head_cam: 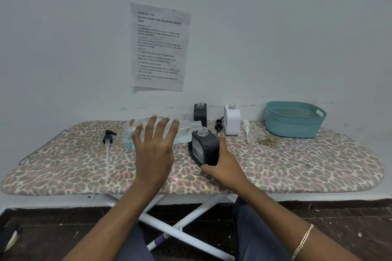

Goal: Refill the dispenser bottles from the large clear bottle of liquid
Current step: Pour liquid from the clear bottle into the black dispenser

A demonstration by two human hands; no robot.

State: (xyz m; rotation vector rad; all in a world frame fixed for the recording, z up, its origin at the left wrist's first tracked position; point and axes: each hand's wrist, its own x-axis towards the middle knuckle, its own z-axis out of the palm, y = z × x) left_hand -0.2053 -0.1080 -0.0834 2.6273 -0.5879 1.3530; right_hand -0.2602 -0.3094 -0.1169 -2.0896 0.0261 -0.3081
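My left hand grips the large clear bottle, tipped on its side with its open neck pointing right, just above the mouth of a black dispenser bottle. My right hand holds that black bottle from the near side, tilted toward the clear bottle. Pale blue liquid lies low in the clear bottle. A second black dispenser bottle and a white dispenser bottle stand uncapped at the back.
A black pump with a long tube lies at left. Another black pump and a white pump lie beside the white bottle. A teal basket sits at the back right of the leopard-print ironing board.
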